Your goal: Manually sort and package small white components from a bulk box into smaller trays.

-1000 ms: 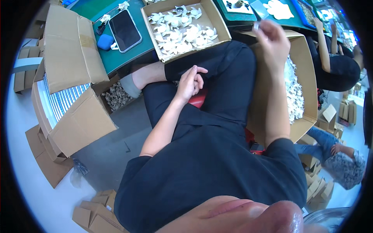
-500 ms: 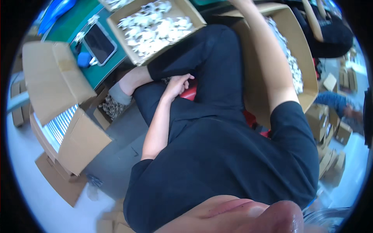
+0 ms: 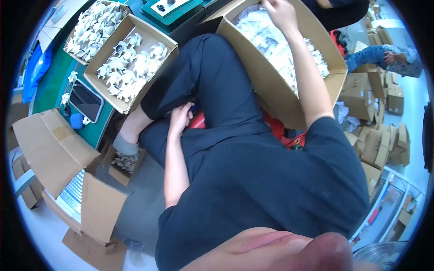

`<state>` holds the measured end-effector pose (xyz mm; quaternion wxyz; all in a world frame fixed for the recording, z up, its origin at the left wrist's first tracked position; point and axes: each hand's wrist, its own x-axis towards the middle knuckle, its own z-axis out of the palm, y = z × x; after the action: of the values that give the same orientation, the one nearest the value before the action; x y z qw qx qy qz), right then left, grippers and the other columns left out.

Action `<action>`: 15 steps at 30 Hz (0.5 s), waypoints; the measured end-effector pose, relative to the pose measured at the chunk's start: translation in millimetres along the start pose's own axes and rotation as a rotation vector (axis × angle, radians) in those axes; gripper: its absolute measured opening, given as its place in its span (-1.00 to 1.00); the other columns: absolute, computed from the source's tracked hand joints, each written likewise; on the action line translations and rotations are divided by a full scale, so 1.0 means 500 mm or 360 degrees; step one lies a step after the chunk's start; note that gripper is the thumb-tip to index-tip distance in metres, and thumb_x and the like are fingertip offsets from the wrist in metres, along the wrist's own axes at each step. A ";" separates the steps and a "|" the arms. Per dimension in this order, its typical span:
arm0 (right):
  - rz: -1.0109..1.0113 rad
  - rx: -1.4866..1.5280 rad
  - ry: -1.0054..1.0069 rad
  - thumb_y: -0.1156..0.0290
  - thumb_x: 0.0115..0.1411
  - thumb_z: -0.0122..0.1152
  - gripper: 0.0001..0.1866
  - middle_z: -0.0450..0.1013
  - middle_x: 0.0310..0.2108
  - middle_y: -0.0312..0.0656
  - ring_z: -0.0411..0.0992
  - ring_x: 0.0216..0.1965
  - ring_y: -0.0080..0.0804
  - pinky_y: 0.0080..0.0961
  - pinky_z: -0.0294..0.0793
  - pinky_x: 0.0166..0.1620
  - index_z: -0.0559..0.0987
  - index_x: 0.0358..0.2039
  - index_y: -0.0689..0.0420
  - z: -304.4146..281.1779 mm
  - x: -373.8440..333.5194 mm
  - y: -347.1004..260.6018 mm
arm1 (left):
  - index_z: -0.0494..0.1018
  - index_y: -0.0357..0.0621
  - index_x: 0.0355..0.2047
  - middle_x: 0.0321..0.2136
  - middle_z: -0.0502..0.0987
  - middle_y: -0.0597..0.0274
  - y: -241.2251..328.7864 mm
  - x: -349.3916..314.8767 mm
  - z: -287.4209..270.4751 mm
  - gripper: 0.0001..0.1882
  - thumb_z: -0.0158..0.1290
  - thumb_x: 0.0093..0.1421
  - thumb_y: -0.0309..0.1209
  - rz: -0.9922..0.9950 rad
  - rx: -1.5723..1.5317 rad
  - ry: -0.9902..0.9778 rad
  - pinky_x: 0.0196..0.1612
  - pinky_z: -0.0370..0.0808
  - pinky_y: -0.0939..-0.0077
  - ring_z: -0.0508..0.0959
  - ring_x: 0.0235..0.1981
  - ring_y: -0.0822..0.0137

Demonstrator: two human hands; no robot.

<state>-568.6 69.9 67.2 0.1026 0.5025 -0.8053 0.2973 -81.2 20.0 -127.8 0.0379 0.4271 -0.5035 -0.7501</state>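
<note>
My left hand (image 3: 181, 118) rests low between my legs by a red seat (image 3: 197, 121). Its fingers are curled, and a small dark blue patch shows at the fingertips; what it is I cannot make out. My right hand (image 3: 281, 14) reaches over the far side of a large open carton (image 3: 280, 83), its fingers bent together near the top of the view. What they grip, if anything, is cut off or too small to tell. Inside that carton lie many small white parts (image 3: 318, 61) and clear plastic wrapping (image 3: 262, 29).
Left of my knee, a shallow cardboard box (image 3: 129, 107) of white petal-shaped parts sits on the green table (image 3: 45, 95), beside a fuller box (image 3: 97, 29) and a phone (image 3: 86, 100). An open carton (image 3: 54, 144) stands at left. Another person's arm (image 3: 373, 58) shows at right.
The view has swung right, so the boxes and table sit further left. My right hand, formerly at the top edge, now shows over the carton. A blue patch now appears by my left fingers.
</note>
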 end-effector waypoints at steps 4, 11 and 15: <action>0.0705 -0.0903 -0.0804 0.35 0.20 0.24 -0.68 0.59 -0.20 0.17 0.58 -0.07 0.08 -0.07 0.54 0.02 0.60 -0.11 0.28 -0.050 -0.284 0.261 | 0.59 -0.25 -0.10 -0.66 0.44 0.36 0.000 0.032 -0.009 -0.61 0.03 0.41 -0.13 -0.0040 0.0073 0.0002 -0.69 0.13 0.58 0.26 -0.79 0.53; 0.0901 -0.0861 -0.0563 0.27 0.16 0.28 -0.64 0.58 -0.17 0.11 0.54 -0.04 0.13 -0.01 0.53 0.03 0.55 -0.08 0.20 -0.046 -0.389 0.131 | 0.60 -0.23 -0.11 -0.67 0.44 0.36 -0.024 0.033 -0.012 -0.61 0.03 0.41 -0.13 -0.0055 0.0114 -0.0051 -0.68 0.17 0.58 0.29 -0.79 0.53; 0.0893 -0.0930 -0.0395 0.25 0.18 0.28 -0.67 0.59 -0.18 0.09 0.55 -0.07 0.13 0.01 0.54 -0.02 0.54 -0.12 0.17 -0.025 -0.404 0.215 | 0.58 -0.23 -0.11 -0.64 0.46 0.34 -0.011 0.032 -0.016 -0.62 0.00 0.43 -0.14 -0.0044 0.0152 -0.0043 -0.66 0.20 0.62 0.30 -0.77 0.53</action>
<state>-567.8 262.8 -56.8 0.0581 0.2455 -0.9676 0.0101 -84.1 9.1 -142.8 0.0003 0.4253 -0.5332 -0.7313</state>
